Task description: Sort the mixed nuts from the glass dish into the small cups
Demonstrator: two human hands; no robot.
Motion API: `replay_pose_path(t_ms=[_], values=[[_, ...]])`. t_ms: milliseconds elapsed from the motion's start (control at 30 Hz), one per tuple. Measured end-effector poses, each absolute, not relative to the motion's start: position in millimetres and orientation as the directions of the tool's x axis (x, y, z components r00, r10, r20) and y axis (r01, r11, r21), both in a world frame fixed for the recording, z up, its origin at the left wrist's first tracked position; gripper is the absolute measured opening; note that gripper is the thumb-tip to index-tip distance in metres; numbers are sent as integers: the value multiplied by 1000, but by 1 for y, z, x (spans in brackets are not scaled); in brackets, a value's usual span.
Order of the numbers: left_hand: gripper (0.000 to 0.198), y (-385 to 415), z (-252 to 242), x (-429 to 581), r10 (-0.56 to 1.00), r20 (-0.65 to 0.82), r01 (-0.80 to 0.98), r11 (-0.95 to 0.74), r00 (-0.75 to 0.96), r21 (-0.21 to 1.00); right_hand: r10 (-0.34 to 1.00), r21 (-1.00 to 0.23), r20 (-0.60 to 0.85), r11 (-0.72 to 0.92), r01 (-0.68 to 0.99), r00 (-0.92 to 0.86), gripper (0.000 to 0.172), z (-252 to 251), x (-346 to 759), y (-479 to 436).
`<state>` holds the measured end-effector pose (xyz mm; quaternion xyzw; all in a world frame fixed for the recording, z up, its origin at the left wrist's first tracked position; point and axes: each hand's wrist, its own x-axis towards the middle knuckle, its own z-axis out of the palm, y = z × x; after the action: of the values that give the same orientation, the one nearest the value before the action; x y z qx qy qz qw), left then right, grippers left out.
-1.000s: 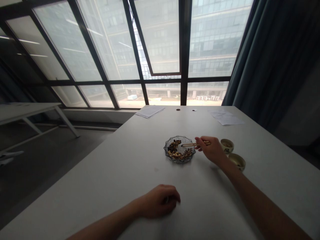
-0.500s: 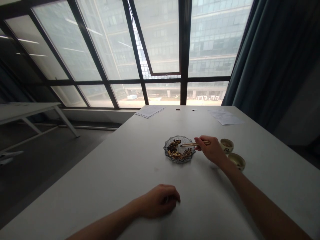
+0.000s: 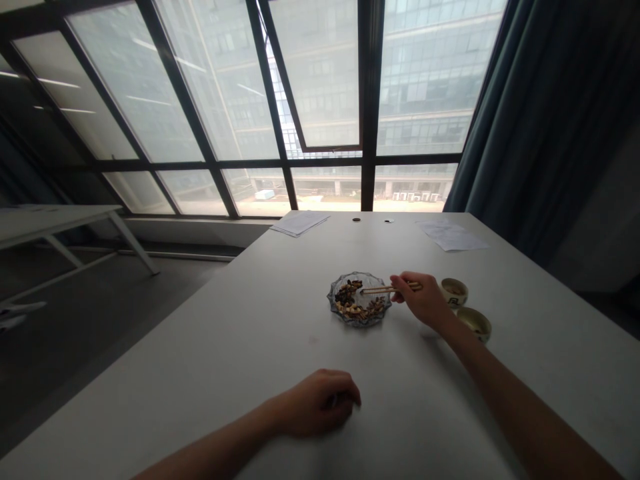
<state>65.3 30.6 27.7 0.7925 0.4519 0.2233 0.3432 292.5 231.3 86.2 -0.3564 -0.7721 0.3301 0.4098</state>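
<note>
My right hand point(image 3: 417, 297) is closed round a pair of wooden chopsticks point(image 3: 377, 290). Their tips reach inside a scalloped clear glass bowl point(image 3: 361, 325), where I cannot make out anything between them. Inside the bowl, small seeds or nuts point(image 3: 357, 310), dark brown and tan, lie in a curve along the left and near sides. Two small greenish cups, a farther cup point(image 3: 455, 301) with a dark character on it and a nearer cup point(image 3: 480, 323), stand just right of my right hand. My left hand point(image 3: 325, 402) rests on the table with its fingers curled in, and no object shows in it.
The white table point(image 3: 225, 373) bears a stack of papers point(image 3: 299, 223) at its far left and loose sheets point(image 3: 453, 235) at its far right. Two small round fittings lie between them. A blue curtain point(image 3: 535, 120) hangs at right, and another table point(image 3: 55, 217) stands at left.
Almost nothing differs. My right hand and the chopsticks stay at the bowl with only a tiny shift, and my left hand stays where it was.
</note>
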Motion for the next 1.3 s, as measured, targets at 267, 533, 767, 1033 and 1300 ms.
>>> replay_pose_path(t_ms=[267,533,767,1033,1300], values=[[22,31,29,66,869,38,572,-357,494,739,857,-845,385,476,242,-343,49,78,291,237],[23,31,31,66,867,38,571,-359,497,738,866,-862,375,457,219,-330,53,81,295,240],[25,31,27,65,869,41,567,-357,493,742,836,-846,358,479,233,-416,46,96,311,243],[23,31,28,65,868,28,583,-356,495,730,851,-867,318,439,235,-419,47,92,307,243],[22,32,29,66,863,28,583,-365,505,726,857,-854,343,455,252,-385,49,88,308,244]])
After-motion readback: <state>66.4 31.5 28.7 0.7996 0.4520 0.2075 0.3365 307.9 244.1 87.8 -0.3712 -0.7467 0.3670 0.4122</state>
